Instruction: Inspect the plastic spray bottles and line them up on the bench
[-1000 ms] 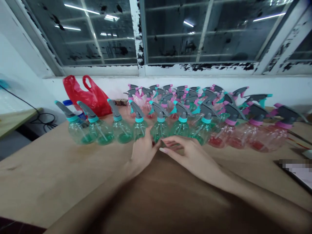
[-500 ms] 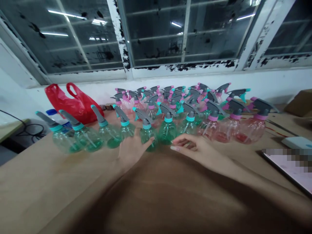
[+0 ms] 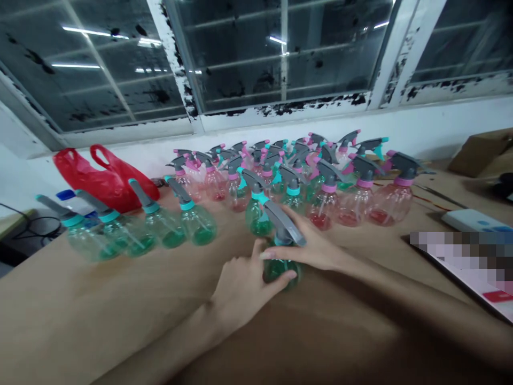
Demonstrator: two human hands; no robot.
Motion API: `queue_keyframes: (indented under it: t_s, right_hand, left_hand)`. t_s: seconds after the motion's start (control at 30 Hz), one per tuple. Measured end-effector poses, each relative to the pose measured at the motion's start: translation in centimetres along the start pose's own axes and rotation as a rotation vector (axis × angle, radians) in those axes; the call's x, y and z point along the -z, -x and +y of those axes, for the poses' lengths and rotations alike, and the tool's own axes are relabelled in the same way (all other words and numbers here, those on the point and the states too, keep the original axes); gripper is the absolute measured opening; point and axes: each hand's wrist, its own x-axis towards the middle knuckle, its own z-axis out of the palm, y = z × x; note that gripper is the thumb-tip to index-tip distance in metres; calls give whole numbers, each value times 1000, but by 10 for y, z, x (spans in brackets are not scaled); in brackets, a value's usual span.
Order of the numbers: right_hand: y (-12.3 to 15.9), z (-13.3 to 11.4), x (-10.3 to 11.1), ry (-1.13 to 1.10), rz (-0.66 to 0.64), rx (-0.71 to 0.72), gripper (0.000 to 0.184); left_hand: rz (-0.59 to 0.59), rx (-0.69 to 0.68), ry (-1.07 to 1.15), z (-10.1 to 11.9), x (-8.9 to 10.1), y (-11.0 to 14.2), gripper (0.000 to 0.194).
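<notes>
A clear green spray bottle (image 3: 282, 222) with a grey and turquoise spray head stands close in front of me, its nozzle turned to the far left. My left hand (image 3: 242, 283) is closed around the lower body, thumb on the near side. Around the neck, just under the trigger head, my right hand (image 3: 315, 243) grips the same bottle; its far fingers are hidden. Right behind stands another green spray bottle (image 3: 259, 211). Several green bottles, among them one with a turquoise collar (image 3: 198, 224), form a group to the left.
Several pink spray bottles (image 3: 356, 206) stand in rows toward the wall. A red plastic bag (image 3: 116, 184) and a blue-capped bottle (image 3: 66, 196) are at the back left. On the right lie a tablet-like panel (image 3: 460, 272), a white device (image 3: 476, 219) and a cardboard box (image 3: 476, 152).
Both hands have closed on one green spray bottle, which has come out of the front row toward me and to the right. A gap shows where it stood. The camera view has shifted slightly.
</notes>
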Motion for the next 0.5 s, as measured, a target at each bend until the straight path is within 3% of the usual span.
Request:
queue_keyframes:
  t_s: [0.17,0.27,0.37,0.5]
  right_hand:
    - [8,3,17,-69,90,19,46]
    - [11,3,28,-99,108,16,39]
    - [13,6,34,-121,125,-36,39]
    - [15,11,33,-121,155,-65,34]
  left_hand:
    - [-42,-107,-44,22,-16,-17,62]
    - [-20,-153,-15,28,-24,-27,64]
    - [12,-209,50,26,-32,-32,66]
    - [41,-291,185,7,-43,-29,58]
